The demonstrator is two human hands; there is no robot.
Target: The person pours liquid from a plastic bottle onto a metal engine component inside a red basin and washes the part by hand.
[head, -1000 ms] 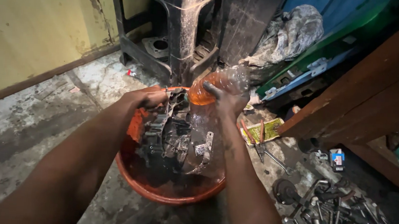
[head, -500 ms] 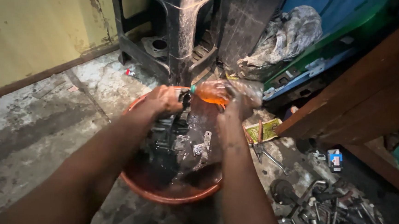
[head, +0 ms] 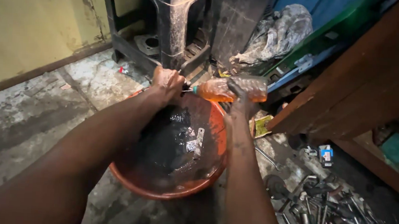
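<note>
An orange plastic basin (head: 217,127) stands on the floor, holding dark liquid and greasy metal parts (head: 194,143). Above its far rim my right hand (head: 243,92) grips a clear plastic bottle (head: 214,90) of orange liquid, lying on its side with the neck pointing left. My left hand (head: 166,81) is closed at the bottle's neck, on the cap end. Both hands are smeared with black grease.
A dark plastic stool (head: 168,22) stands just behind the basin by the yellow wall. Loose tools and bolts (head: 318,202) lie on the floor at lower right. A crumpled cloth (head: 278,34) and a wooden board (head: 358,75) are at right.
Both hands lifted from the metal parts in the basin to its far rim. The bottle now lies level and my left hand has moved onto its neck.
</note>
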